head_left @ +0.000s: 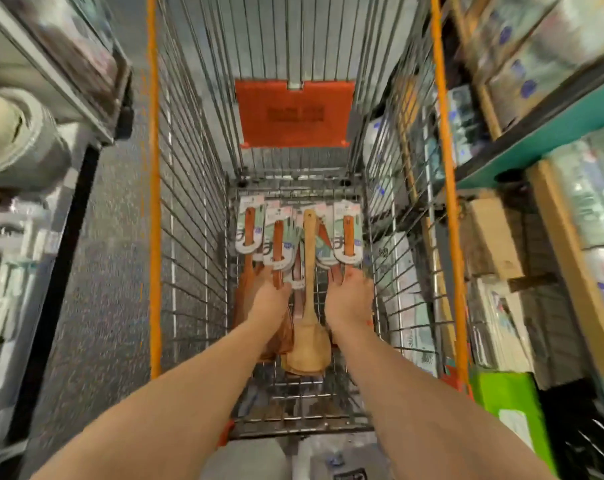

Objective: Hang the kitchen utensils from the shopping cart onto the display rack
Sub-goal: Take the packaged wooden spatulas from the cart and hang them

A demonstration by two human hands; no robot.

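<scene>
Shopping cart (189, 237): wire walls rise steeply on both sides and leave a narrow well.
Wooden utensils (348, 237): on the cart floor at the far end, handles in paper cards, packed side by side; motion blur leaves their type unclear.
Pale wooden spoon (308, 306): lies uncarded between the two wrists.
Left hand (271, 296): down among the dark handles; its grip cannot be told.
Right hand (350, 296): fingers stretched forward, tips touching handles under the rightmost card.
Shelves (536, 143): close against the cart's right wall.
</scene>
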